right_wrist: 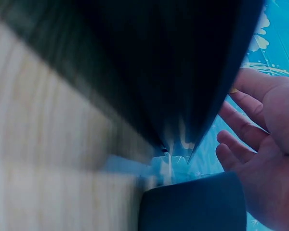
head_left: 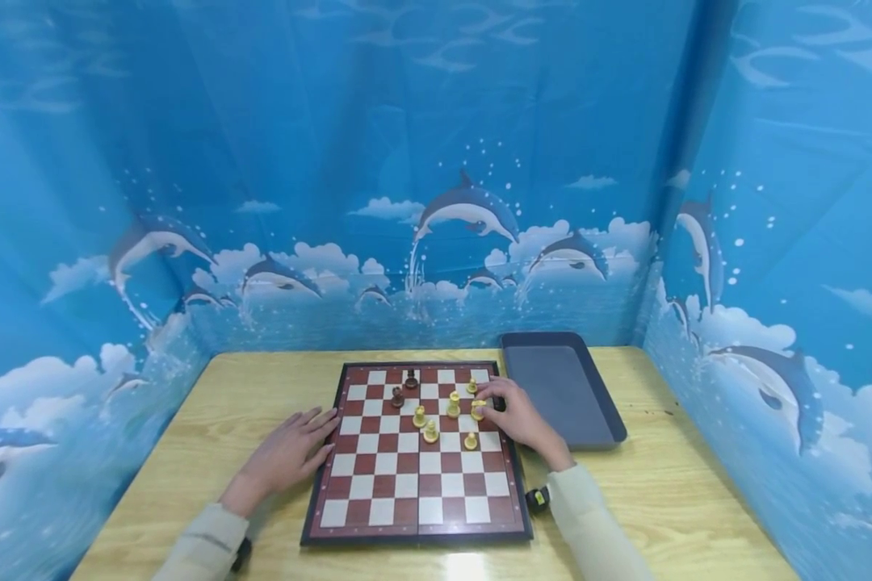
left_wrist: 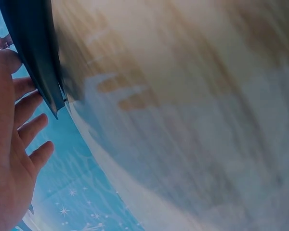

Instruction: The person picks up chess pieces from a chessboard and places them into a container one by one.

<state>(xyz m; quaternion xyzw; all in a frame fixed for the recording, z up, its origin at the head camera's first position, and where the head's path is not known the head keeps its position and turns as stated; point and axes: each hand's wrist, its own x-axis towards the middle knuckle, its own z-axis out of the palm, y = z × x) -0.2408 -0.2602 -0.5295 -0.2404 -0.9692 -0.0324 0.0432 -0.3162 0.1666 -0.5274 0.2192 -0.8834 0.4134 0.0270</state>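
Observation:
A red-and-white chessboard with a dark frame lies on the table. My right hand reaches over its right edge and pinches a gold chess piece between thumb and fingers; a sliver of gold shows at the fingertips in the right wrist view. Nearby stand several gold pieces, among them a tall one, a small one and another small one. Two dark chess pieces, one behind the other, stand farther back. Fingers loosely extended, my left hand touches the board's left edge.
A dark grey tray sits right of the board, close to my right forearm. The wooden table meets blue dolphin-printed curtains at the back and sides. Both wrists wear small black devices, one visible by the right sleeve.

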